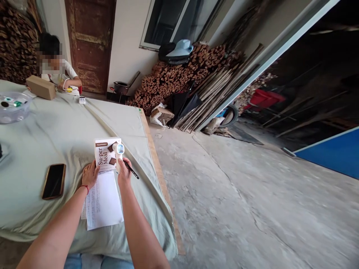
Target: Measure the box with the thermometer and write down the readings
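A white box printed "Su-per Meal" (102,158), with brown squares pictured on it, stands over the near part of the cloth-covered table. My left hand (90,175) grips its lower left corner. In my right hand (123,172) is a white handheld device with a small lit screen (120,149), looking like an infrared thermometer, raised in front of the box's right side. A black pen (133,172) also sticks out from that hand to the right. Below the box lie sheets of paper (105,203), some with fine print. A dark-screened smartphone (54,181) rests to the left.
Green cloth (70,130) covers the table, whose wooden edge (161,172) runs along the right. Across it a person (60,71) sits by a cardboard box (41,87). A clear plastic tub (15,108) stands far left, a small white item (82,100) near the back edge.
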A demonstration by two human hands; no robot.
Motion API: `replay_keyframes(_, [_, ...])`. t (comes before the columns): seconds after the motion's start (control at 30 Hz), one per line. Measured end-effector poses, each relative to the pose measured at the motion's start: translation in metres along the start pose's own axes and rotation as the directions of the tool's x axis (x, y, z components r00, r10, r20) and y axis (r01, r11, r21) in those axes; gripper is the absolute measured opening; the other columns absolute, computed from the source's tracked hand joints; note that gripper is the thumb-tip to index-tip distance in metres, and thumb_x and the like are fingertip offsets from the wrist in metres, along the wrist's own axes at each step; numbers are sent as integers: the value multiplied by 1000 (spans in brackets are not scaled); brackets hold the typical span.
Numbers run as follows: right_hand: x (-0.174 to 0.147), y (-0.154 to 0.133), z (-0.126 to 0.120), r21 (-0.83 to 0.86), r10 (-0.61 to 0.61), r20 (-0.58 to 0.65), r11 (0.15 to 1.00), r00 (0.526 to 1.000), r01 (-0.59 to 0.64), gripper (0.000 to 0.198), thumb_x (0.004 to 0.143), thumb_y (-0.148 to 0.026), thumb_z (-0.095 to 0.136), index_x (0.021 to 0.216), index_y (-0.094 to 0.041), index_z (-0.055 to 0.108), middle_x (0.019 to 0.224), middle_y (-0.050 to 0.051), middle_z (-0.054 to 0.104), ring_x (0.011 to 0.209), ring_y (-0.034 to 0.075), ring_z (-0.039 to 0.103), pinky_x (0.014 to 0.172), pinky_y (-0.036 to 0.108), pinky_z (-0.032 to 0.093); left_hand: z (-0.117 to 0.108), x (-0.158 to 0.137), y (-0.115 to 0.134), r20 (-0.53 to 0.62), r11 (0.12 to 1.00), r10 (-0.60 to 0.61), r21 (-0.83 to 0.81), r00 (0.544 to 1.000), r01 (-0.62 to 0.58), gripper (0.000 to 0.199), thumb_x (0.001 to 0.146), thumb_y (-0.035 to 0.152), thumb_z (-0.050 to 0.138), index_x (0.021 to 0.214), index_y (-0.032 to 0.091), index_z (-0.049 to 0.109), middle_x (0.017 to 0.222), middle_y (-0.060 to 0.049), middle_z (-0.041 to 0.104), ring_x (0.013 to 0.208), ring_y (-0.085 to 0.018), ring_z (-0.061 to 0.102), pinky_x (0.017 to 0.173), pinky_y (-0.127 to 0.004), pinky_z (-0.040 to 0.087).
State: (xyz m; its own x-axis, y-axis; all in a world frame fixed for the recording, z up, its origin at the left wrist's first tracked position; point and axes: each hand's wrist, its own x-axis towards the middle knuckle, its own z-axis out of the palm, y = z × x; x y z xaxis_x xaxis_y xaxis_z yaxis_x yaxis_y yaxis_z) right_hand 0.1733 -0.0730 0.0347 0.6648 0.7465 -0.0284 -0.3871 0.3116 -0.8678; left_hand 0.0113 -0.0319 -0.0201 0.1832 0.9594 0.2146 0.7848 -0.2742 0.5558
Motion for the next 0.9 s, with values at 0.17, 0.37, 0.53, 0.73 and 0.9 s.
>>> replay_keyframes(0.17, [3, 8, 2, -11, -15, 9, 1000, 1000, 15, 39, 74, -48, 77, 94, -25, 52, 76, -4, 71, 68, 14, 68, 67, 27, 54, -6, 0, 5, 89, 998, -48, 39, 995, 45, 54, 106, 41, 32, 152, 17, 47, 148, -14, 62, 143, -27, 51, 122, -46, 36])
replay_keyframes(0.37, [10, 9, 3, 29, 15, -14, 999, 1000, -15, 44, 69, -46, 80, 95, -24, 53, 73, -4, 71, 65, 16, 68, 64, 27, 53, -5, 1, 3, 83, 999, -22, 31, 996, 20, 52, 107, 39, 32, 152, 17, 46, 147, -14, 63, 141, -27, 53, 120, -46, 38])
replay_keyframes(0.53, [12, 10, 3, -28, -2, -4, 1000, 1000, 2, 40, 73, -45, 77, 93, -25, 50, 73, -5, 70, 67, 16, 68, 66, 30, 55, -5, 2, 2, 71, 999, -2, 35, 997, 0, 51, 107, 38, 33, 151, 17, 46, 145, -15, 64, 139, -28, 55, 118, -49, 40])
replay_keyframes(0.73, [11, 9, 3, -5, 16, -14, 1000, 1000, -16, 43, 71, -46, 80, 92, -25, 48, 73, -5, 70, 68, 15, 68, 66, 29, 55, -7, 2, 4, 107, 999, -27, 34, 994, 24, 53, 107, 38, 34, 152, 13, 45, 148, -17, 62, 142, -28, 52, 121, -49, 37])
replay_keyframes(0.9, [9, 1, 3, 39, 65, 3, 997, 998, -65, 48, 67, -47, 83, 92, -25, 48, 72, -5, 70, 68, 16, 70, 64, 29, 55, -5, 1, 3, 83, 1000, -19, 20, 996, 17, 53, 106, 40, 35, 152, 16, 45, 145, -16, 64, 141, -29, 53, 120, -50, 38])
